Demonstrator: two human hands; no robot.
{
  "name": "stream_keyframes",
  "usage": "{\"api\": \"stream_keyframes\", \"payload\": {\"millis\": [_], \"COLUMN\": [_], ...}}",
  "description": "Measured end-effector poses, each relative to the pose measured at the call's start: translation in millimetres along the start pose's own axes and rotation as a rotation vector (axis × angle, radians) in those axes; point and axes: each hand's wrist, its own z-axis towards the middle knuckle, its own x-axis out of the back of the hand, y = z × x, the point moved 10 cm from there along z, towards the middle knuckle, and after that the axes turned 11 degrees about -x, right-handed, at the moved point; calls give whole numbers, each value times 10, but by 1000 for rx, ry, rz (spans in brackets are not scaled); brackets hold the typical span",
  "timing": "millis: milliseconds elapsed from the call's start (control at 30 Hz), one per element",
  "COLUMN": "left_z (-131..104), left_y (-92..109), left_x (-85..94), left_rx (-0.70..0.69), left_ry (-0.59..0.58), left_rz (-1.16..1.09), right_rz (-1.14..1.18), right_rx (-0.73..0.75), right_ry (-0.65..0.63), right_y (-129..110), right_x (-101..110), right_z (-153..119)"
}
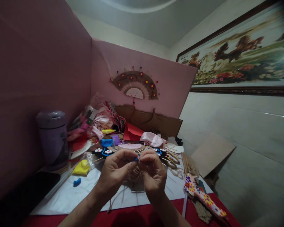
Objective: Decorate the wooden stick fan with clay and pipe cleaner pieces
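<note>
My left hand (117,171) and my right hand (154,176) meet over the middle of the table, thumbs and index fingers pinched together. A tiny bit of blue clay (136,159) shows between the fingertips of both hands, much of it covered by them. Just behind the hands lies a fan-shaped craft with a black band bearing white flowers and blue lines (108,152); my fingers hide its middle. A larger lump of blue clay (77,182) rests on the white sheet (63,197) to the left, near a yellow clay lump (81,167).
A purple lidded tumbler (53,142) stands at the left by a dark flat object (26,192). Ribbons and fabric (101,118) pile up behind. A finished-looking fan (134,83) hangs on the pink board. At right lies a flower-patterned glue gun (203,195) beside cardboard strips (190,164).
</note>
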Motion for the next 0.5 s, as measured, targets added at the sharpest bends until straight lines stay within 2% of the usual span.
{"api": "stream_keyframes", "payload": {"millis": [200,500], "left_z": [10,13], "left_y": [-52,-93], "left_x": [25,21], "left_rx": [79,94], "left_ry": [48,28], "left_rz": [-130,-181], "right_rz": [-144,-160], "right_rx": [-20,-3], "right_ry": [-25,-60], "right_y": [-33,-10], "right_x": [-41,-89], "right_z": [11,-7]}}
